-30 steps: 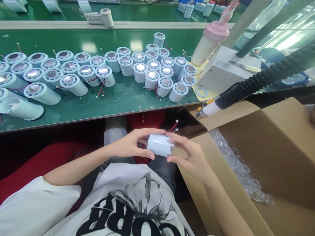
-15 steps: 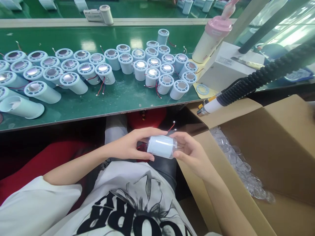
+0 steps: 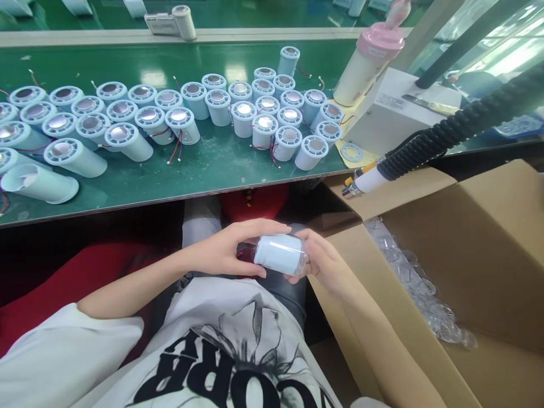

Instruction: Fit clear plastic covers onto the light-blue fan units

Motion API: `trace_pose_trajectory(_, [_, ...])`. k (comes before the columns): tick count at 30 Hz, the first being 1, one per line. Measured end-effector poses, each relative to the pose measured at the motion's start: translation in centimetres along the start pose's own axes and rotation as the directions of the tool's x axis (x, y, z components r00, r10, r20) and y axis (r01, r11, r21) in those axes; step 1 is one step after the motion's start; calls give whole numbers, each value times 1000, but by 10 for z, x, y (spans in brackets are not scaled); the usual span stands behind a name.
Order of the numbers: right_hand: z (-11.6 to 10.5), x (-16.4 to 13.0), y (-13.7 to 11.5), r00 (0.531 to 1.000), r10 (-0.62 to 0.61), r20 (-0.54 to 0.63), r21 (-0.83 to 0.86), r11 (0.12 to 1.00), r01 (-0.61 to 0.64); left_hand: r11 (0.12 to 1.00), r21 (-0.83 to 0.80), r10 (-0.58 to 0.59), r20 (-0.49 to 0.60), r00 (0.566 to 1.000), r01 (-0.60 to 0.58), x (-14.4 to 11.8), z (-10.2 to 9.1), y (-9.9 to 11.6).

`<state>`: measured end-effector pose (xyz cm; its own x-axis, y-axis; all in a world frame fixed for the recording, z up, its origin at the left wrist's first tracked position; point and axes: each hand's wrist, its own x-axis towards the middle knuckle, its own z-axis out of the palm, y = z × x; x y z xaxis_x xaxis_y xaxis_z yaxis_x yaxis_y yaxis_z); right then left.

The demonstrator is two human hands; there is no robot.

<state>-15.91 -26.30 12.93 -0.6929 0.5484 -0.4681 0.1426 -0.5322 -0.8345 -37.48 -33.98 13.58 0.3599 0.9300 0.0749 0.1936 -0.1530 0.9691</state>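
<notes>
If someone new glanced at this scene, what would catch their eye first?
Probably the crowd of pale blue cylinders standing on the green bench. Next, the single cylinder held between left hand and right hand at lap level, beside an open cardboard box.

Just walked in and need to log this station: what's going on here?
A seated person holds one pale blue cylinder in the lap, left hand at one end and right hand at the other. Many like cylinders stand on the green bench. An open carton of clear parts sits to the right.
</notes>
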Motion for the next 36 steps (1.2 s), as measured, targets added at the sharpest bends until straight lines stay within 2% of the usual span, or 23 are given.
trace_pose_trajectory(6, [4,3,2,991,123,55,77,989,-127,998,-2,55,6,998,-55,1,0,-2])
trace_pose_trajectory(9, [7,4,1,977,181,109,105,976,-192,997,-52,52,2,999,-52,0,2,-3])
trace_pose_trajectory(14, [5,11,5,962,227,153,222,940,-258,955,-284,-84,20,996,86,8,1,-7])
trace_pose_trajectory(17, [-3,21,14,979,180,96,366,908,-203,895,-439,-74,23,997,77,29,-1,-22])
trace_pose_trajectory(20, [-17,35,24,996,90,-27,500,864,-64,842,-534,-54,52,997,73,65,-4,-42])
trace_pose_trajectory(25, [-45,58,30,970,-30,-239,571,804,165,860,-483,-93,172,981,166,134,-6,-61])
trace_pose_trajectory(28, [-59,68,26,956,-53,-290,590,776,222,886,-425,-107,208,972,188,162,-8,-61])
trace_pose_trajectory(32, [-66,77,20,961,-62,-268,596,774,216,903,-383,-100,248,964,193,173,-14,-57])
trace_pose_trajectory(36, [-63,72,15,984,-37,-176,574,808,133,944,-278,-107,258,960,179,155,-22,-47])
